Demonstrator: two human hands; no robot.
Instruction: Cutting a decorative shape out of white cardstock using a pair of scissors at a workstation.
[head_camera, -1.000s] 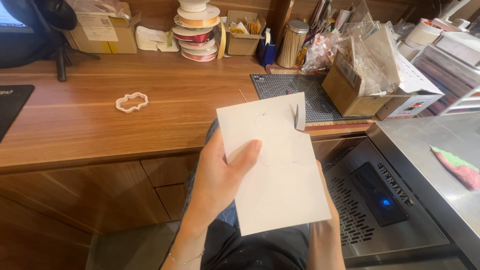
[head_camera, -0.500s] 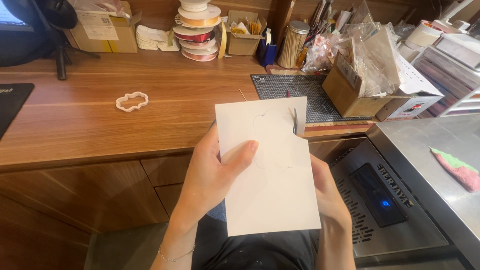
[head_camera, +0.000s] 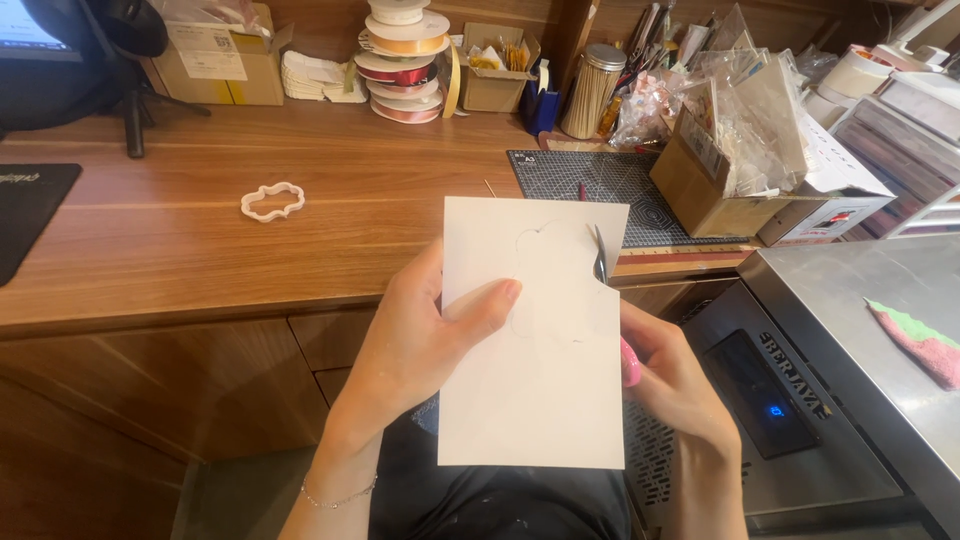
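Head view: I log a white card sheet (head_camera: 535, 340), stiff and matt, held upright over the lap, in front of the wooden counter (head_camera: 150, 250). Left hand (head_camera: 425, 335), grip pinched on the sheet's left edge. Right hand (head_camera: 665, 385), grip closed on scissors (head_camera: 599, 255), pink handle. Cut just entered at the right edge; most of the faint scalloped outline uncut. White cutter (head_camera: 272, 201) lies on the counter.

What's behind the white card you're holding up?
Behind the white card, scissor blades poke out at its right edge, with the right hand and pink handle partly showing. The rest of the scissors and the fingers are covered.
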